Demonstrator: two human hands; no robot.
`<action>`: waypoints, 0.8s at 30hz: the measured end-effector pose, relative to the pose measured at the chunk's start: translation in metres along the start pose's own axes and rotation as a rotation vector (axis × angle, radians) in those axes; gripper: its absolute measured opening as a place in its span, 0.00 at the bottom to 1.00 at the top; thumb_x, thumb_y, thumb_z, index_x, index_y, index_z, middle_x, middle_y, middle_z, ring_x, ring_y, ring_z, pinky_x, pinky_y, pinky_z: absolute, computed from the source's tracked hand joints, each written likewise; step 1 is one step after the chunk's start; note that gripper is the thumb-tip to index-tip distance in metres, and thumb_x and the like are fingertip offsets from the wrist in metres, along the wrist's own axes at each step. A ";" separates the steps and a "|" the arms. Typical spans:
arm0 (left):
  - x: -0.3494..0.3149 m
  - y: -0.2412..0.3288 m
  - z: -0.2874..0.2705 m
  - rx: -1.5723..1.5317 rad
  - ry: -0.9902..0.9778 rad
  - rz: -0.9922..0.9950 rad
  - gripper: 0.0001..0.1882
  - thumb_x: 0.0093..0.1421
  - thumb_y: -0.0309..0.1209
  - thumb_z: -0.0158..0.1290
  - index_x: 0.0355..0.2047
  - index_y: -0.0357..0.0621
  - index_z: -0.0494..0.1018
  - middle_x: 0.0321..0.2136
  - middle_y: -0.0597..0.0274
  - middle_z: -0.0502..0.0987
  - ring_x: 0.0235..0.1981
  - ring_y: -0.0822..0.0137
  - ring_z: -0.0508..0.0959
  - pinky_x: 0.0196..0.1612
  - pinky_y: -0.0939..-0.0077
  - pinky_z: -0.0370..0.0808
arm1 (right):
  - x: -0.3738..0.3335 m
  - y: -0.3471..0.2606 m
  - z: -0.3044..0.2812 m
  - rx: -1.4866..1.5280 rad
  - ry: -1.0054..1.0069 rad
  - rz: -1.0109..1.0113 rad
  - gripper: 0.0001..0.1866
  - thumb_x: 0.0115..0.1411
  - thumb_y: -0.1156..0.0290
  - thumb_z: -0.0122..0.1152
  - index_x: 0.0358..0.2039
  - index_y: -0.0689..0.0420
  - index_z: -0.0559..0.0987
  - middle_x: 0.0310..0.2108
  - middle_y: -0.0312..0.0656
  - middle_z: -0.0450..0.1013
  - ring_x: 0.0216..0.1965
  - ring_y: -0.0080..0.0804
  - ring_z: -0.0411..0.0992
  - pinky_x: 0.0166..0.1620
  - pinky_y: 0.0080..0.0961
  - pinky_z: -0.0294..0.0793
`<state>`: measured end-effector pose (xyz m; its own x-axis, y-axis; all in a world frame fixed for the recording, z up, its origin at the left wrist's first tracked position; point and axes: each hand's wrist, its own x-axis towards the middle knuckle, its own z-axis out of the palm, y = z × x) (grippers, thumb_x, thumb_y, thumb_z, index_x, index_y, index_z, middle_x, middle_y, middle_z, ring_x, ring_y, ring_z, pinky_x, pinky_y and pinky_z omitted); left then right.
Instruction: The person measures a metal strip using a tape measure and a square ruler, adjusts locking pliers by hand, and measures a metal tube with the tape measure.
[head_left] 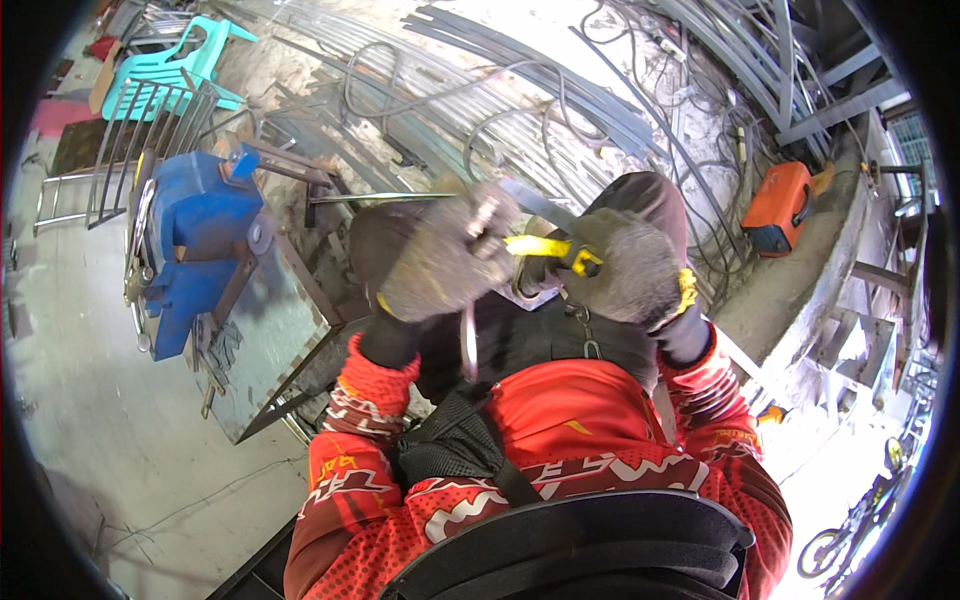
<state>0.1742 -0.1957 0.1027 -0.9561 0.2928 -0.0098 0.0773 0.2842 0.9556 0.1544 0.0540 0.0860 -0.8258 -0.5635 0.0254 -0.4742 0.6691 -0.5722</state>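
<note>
My right hand (630,268), in a grey work glove with a yellow cuff edge, is closed around a yellow and black tape measure (584,261). The tape's yellow blade (535,246) reaches left to my left hand (448,258). That hand is gloved too and blurred by motion, its fingers closed at the blade. Below it hangs a thin pale strip (469,342); I cannot tell whether it belongs to the tape. A thin metal rod (385,196) runs up to the left glove from the left. Behind both hands, a flat grey bar (538,204) is partly hidden.
A blue cut-off machine (205,215) stands at left beside a metal plate (262,335). Beyond are a turquoise plastic chair (170,75), long steel bars (540,80) and looped cables (480,130) on the floor. An orange box-shaped machine (778,208) sits at right.
</note>
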 end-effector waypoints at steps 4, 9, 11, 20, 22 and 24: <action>0.025 -0.017 -0.055 0.029 0.021 -0.028 0.11 0.54 0.17 0.55 0.38 0.41 0.71 0.31 0.66 0.74 0.27 0.78 0.72 0.29 0.81 0.73 | -0.025 0.049 -0.012 0.017 0.059 0.051 0.23 0.48 0.64 0.68 0.47 0.54 0.79 0.38 0.48 0.77 0.40 0.52 0.77 0.43 0.45 0.77; 0.064 -0.055 -0.053 -0.080 -0.030 -0.212 0.12 0.58 0.21 0.57 0.43 0.40 0.74 0.30 0.66 0.76 0.27 0.76 0.75 0.28 0.78 0.75 | -0.065 0.064 -0.032 -0.107 -0.098 0.149 0.32 0.51 0.63 0.72 0.58 0.54 0.75 0.48 0.52 0.78 0.47 0.50 0.78 0.46 0.42 0.78; 0.070 -0.067 -0.048 -0.080 -0.045 -0.236 0.11 0.58 0.20 0.57 0.42 0.41 0.75 0.29 0.66 0.75 0.27 0.76 0.75 0.28 0.78 0.75 | -0.079 0.066 -0.031 -0.107 -0.071 0.189 0.29 0.52 0.62 0.71 0.55 0.54 0.77 0.44 0.50 0.78 0.44 0.50 0.79 0.44 0.42 0.78; 0.074 -0.073 -0.037 -0.109 -0.150 -0.246 0.08 0.58 0.20 0.58 0.39 0.43 0.79 0.30 0.69 0.76 0.30 0.77 0.75 0.31 0.79 0.75 | -0.102 0.078 -0.011 -0.109 0.054 0.301 0.17 0.57 0.64 0.65 0.47 0.50 0.81 0.31 0.49 0.76 0.33 0.53 0.78 0.36 0.44 0.76; 0.074 -0.072 -0.038 -0.078 -0.150 -0.263 0.08 0.58 0.21 0.58 0.38 0.43 0.79 0.31 0.70 0.76 0.32 0.78 0.75 0.33 0.80 0.75 | -0.097 0.076 -0.007 -0.125 0.161 0.278 0.13 0.54 0.66 0.65 0.41 0.50 0.82 0.27 0.46 0.74 0.30 0.51 0.76 0.35 0.44 0.76; 0.072 -0.071 -0.037 -0.135 -0.123 -0.267 0.07 0.59 0.21 0.58 0.38 0.43 0.79 0.31 0.69 0.77 0.31 0.77 0.75 0.32 0.79 0.75 | -0.097 0.079 -0.006 -0.126 0.138 0.287 0.13 0.54 0.66 0.64 0.41 0.50 0.82 0.27 0.46 0.74 0.30 0.50 0.76 0.35 0.43 0.76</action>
<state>0.0891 -0.2282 0.0447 -0.8955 0.3348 -0.2933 -0.2181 0.2443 0.9448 0.1953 0.1640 0.0429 -0.9606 -0.2780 -0.0063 -0.2430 0.8502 -0.4670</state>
